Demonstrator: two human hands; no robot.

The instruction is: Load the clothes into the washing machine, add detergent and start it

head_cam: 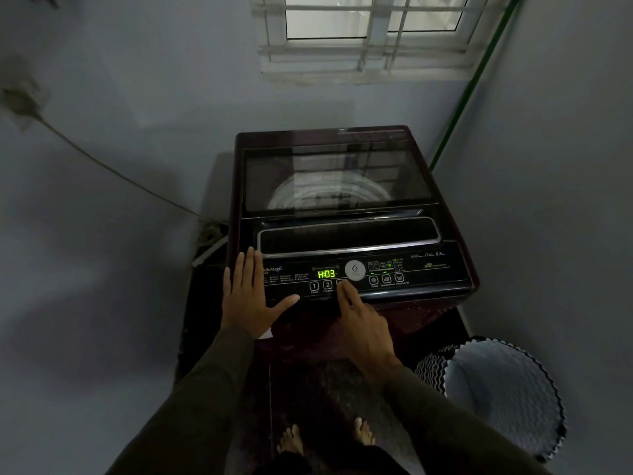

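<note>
1. Right hand (363, 323) reaches to the control panel (359, 274) of the washing machine (349, 214), index finger out and its tip on the third button, just right of "2 Program"; the other fingers are curled under, gripping nothing
2. Left hand (248, 293) lies flat, fingers straight and spread, on the panel's left end, steadying
3. Lid (337, 176) is down, display (326, 274) glows "H:03"; I'd judge loading done and this the start press
4. Press once, straight down and firm, then watch the display for a change before pressing again
5. Laundry basket (496, 392) stands on the floor at the right, near the machine; window (370, 32) above
</note>
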